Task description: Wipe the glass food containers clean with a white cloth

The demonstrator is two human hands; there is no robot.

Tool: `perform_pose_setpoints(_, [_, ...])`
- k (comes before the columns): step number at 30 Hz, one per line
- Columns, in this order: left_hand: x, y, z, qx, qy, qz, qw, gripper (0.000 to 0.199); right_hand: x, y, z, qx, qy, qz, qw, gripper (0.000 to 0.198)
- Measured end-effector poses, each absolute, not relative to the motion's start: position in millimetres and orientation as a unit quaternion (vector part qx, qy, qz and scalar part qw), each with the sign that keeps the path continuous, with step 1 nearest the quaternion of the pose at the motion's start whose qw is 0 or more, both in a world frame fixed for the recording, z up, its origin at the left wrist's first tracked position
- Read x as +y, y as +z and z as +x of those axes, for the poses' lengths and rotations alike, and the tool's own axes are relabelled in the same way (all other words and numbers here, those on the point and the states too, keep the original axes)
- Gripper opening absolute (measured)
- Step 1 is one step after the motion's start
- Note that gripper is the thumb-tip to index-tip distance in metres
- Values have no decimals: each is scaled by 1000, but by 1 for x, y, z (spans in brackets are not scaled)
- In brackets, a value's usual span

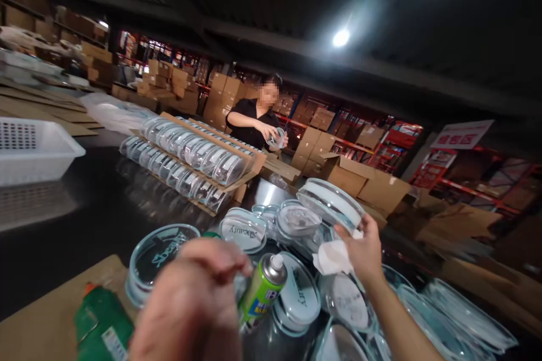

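My right hand (366, 251) grips the edge of a clear round container (332, 203) with a pale blue rim, tilted above a pile of similar ones. A crumpled white cloth or tissue (332, 258) is in the same hand, below the container. My left hand (190, 293) is close to the camera and blurred, its fingers bent toward the right; whether they hold anything is unclear. Just right of it stands a green spray can (263, 290) with a white nozzle. Lettered clear containers (243, 230) lie around the can, and another one (161, 259) sits behind my left hand.
A green tool with an orange tip (101, 318) lies on cardboard at front left. Cartons with rows of clear containers (190, 152) stand beyond. A white basket (38, 152) is at far left. Across the table a person (254, 115) handles a clear container. An open carton (364, 180) stands right.
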State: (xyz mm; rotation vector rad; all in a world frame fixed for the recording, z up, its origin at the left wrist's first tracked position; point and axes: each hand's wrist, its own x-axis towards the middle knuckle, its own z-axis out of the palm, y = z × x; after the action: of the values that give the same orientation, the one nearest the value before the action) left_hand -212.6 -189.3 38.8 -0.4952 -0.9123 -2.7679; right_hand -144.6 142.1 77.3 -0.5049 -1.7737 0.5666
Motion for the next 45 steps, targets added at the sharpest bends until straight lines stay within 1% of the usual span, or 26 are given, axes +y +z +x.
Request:
perform_pose_setpoints(3, [-149, 65, -198, -287, -929, -233, 1, 44, 144, 80, -139, -766, 216, -239, 557, 73])
perform_pose_setpoints(4, [-137, 69, -196, -315, -910, -268, -34, 44, 144, 83, -138, -770, 202, -249, 551, 72])
perform_pose_setpoints(6, [-118, 73, -195, -382, -868, -313, -55, 39, 141, 91, -135, -782, 168, -273, 535, 72])
perform_pose_setpoints(7, [-110, 75, -195, -419, -845, -328, -43, 33, 138, 96, -135, -789, 148, -288, 522, 72])
perform_pose_setpoints(9, [-93, 79, -196, -509, -782, -359, 10, 15, 128, 108, -136, -804, 104, -327, 486, 68])
perform_pose_setpoints(10, [-84, 82, -197, -560, -735, -381, 39, 17, 122, 114, -137, -811, 82, -346, 465, 65])
perform_pose_setpoints(12, [-64, 90, -200, -654, -614, -430, 99, 43, 109, 126, -142, -821, 43, -378, 425, 60])
perform_pose_setpoints(13, [-53, 94, -202, -685, -552, -457, 131, 51, 103, 131, -144, -826, 26, -391, 406, 58])
perform_pose_setpoints(15, [-33, 100, -209, -716, -451, -499, 189, 54, 92, 142, -150, -831, -2, -414, 371, 54])
perform_pose_setpoints(17, [-19, 103, -217, -715, -408, -524, 220, 51, 86, 151, -155, -834, -23, -433, 341, 48])
perform_pose_setpoints(20, [-8, 107, -228, -705, -391, -538, 245, 50, 83, 161, -159, -841, -50, -442, 309, 44])
perform_pose_setpoints(24, [2, 114, -243, -711, -379, -530, 265, 53, 86, 167, -162, -848, -72, -446, 278, 44])
perform_pose_setpoints(29, [9, 115, -269, -733, -357, -516, 264, 55, 89, 167, -165, -854, -86, -436, 271, 44])
perform_pose_setpoints(34, [10, 115, -292, -770, -338, -485, 240, 61, 90, 168, -179, -859, -82, -415, 287, 51])
perform_pose_setpoints(39, [10, 138, -310, -792, -318, -469, 230, 72, 89, 173, -207, -859, -37, -385, 334, 55])
perform_pose_setpoints(42, [-1, 159, -318, -802, -323, -446, 230, 67, 83, 177, -211, -867, -1, -332, 372, 49])
perform_pose_setpoints(45, [-16, 180, -317, -802, -350, -430, 222, 50, 75, 176, -190, -874, 50, -258, 409, 38])
